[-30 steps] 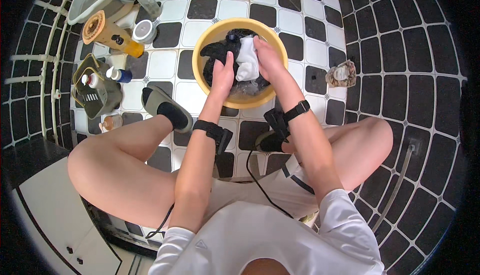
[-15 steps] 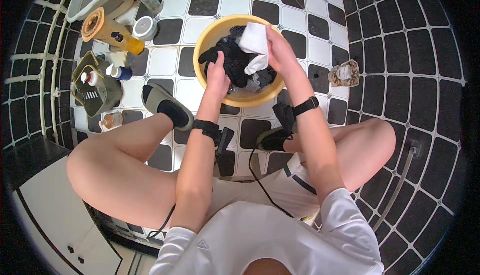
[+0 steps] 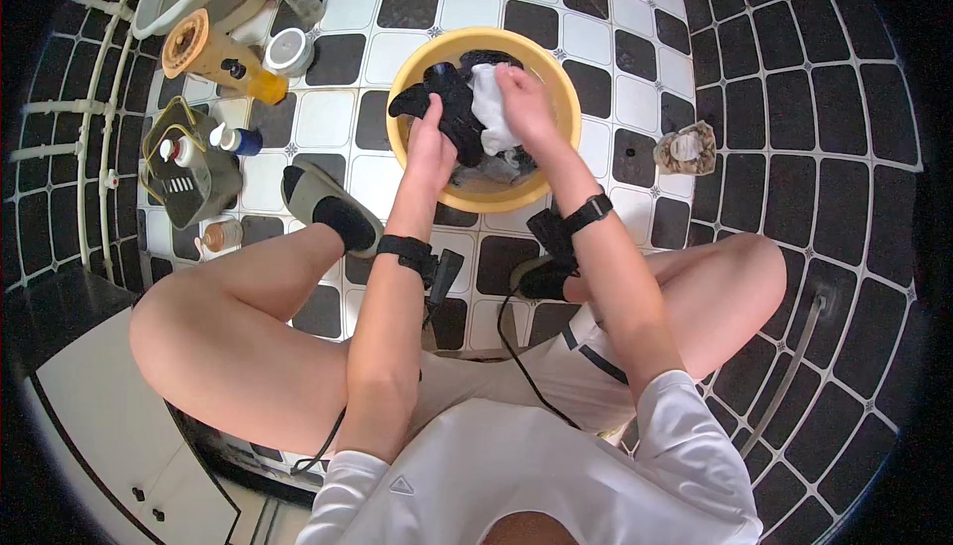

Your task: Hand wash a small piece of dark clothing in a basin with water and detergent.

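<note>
In the head view, the fingers of my left hand (image 3: 430, 158) grasp a black cloth (image 3: 452, 108), thumb on top, while those of my right hand (image 3: 528, 113) are closed on a white cloth (image 3: 487, 98) that lies against it. Both cloths are inside a round yellow basin (image 3: 571, 128) on the checkered tile floor (image 3: 326, 118); a wet grey cloth (image 3: 496, 170) sits at their near side. To the far left stands a white-lidded jar (image 3: 288, 52).

Black and white floor tiles (image 3: 325, 118) alternate. Black wall tiles (image 3: 789, 174) (pale-grouted) line the right; a white cabinet (image 3: 111, 386) stands lower left.
</note>
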{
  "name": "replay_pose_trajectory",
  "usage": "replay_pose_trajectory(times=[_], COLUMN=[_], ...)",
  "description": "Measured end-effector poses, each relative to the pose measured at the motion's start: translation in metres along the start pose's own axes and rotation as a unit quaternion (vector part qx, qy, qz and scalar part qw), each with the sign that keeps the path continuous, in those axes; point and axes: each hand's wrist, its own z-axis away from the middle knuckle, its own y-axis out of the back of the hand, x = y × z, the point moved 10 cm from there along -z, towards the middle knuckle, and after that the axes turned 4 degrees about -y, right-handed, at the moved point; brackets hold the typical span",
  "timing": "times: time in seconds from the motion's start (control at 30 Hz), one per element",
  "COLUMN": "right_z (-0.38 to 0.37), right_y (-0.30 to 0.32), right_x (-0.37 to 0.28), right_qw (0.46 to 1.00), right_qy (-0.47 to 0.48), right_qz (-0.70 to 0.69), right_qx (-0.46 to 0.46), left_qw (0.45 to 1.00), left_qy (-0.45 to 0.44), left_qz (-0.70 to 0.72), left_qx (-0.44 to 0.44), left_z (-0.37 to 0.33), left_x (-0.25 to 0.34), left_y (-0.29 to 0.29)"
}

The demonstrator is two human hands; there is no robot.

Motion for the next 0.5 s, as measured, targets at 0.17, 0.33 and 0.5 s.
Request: replay_pose_trajectory(times=[0.17,0.33,0.5], right_z=[0.014,0.018,-0.002], right_y=[-0.009,-0.011,0.014], right_x=[-0.015,-0.019,-0.016], right_qw=[0.993,0.996,0.976], right_qy=[0.041,-0.026,-0.044], right_qz=[0.106,-0.060,-0.195], right_qx=[0.024,-0.060,-0.083], left_qw=[0.992,0.995,0.999], left_qy=[-0.014,0.003,-0.002], left_qz=[-0.122,-0.084,0.019], left_qx=[0.033,0.043,-0.029], left_z=[0.009,0.008,0.009], left_x=[-0.021,-0.020,-0.016], left_y=[-0.002,0.006,-0.018])
